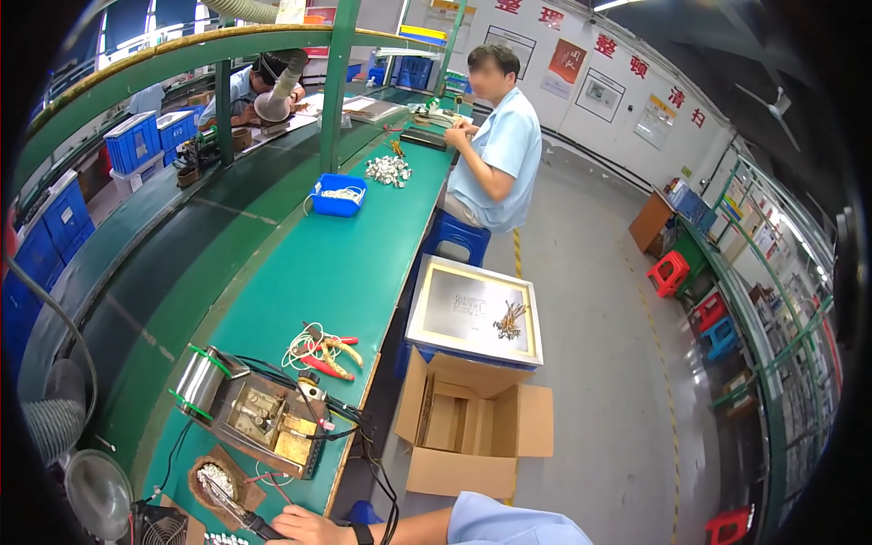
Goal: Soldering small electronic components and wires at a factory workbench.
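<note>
This was a factory assembly hall, an electronics workshop by the look of it. A long green table (345, 263) ran down the room beside a dark conveyor belt (182, 263), with green steel framing (338, 82) arching overhead. Blue plastic crates (134, 138) stood stacked along the far side, and a small blue bin (338, 196) of white parts sat on the table. A solder pot (272, 427), red-handled cutters (325, 356) and loose wires lay at the near station. Workers in pale blue shirts (504, 154) sat on blue stools (457, 238). An open cardboard box (472, 427) stood on the grey concrete floor (590, 381), red posters hung on the wall, and shelving lined the right side.
</note>
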